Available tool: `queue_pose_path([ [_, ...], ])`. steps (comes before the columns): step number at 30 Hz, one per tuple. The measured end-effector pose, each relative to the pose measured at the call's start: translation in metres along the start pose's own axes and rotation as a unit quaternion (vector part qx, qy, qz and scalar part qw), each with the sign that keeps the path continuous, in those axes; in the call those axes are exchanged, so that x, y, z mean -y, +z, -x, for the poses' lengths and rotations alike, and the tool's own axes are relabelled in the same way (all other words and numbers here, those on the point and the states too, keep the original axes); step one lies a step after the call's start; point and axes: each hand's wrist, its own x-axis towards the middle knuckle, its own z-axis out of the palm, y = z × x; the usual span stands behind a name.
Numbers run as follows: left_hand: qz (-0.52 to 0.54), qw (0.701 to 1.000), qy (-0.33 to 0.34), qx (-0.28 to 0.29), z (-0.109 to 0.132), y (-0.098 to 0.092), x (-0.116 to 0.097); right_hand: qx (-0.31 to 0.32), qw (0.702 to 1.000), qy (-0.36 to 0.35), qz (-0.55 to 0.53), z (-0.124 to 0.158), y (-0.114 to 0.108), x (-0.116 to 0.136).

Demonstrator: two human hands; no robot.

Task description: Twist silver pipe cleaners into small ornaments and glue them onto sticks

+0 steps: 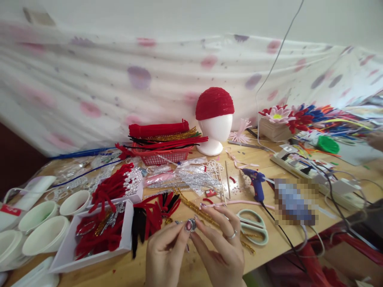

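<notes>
Low in the middle, over the table's front part, my left hand and my right hand meet at the fingertips. Between them is a small silver, glittery piece, perhaps coiled pipe cleaner; the fingers hide most of it. My left thumb and forefinger pinch it from one side. From the other side my right thumb and fingertips close on it, and that hand wears a ring. Gold pipe cleaners lie just behind the hands. Green-handled scissors rest right of my right hand. Red and black pipe cleaners lie to the left.
White boxes and cups stand left. Farther back are a red basket and a foam head in a red cap. A blue glue gun and a power strip with cables lie right. Another person's hand shows far right.
</notes>
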Motion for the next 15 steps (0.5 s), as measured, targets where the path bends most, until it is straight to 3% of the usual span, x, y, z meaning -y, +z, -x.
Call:
queue_pose_path([
  [9, -0.036, 0.997, 0.029, 0.069, -0.002, -0.008, -0.002, 0.034, 0.999, -0.029, -0.025, -0.002, -0.005, -0.013],
  [11, -0.017, 0.995, -0.010, 0.095, -0.002, -0.009, -0.001, 0.044, 0.998, -0.030, -0.038, -0.003, -0.008, -0.014],
  [15, 0.129, 0.963, -0.177, 0.159, -0.004, -0.014, 0.011, 0.074, 0.994, -0.025, -0.079, -0.002, -0.012, -0.014],
])
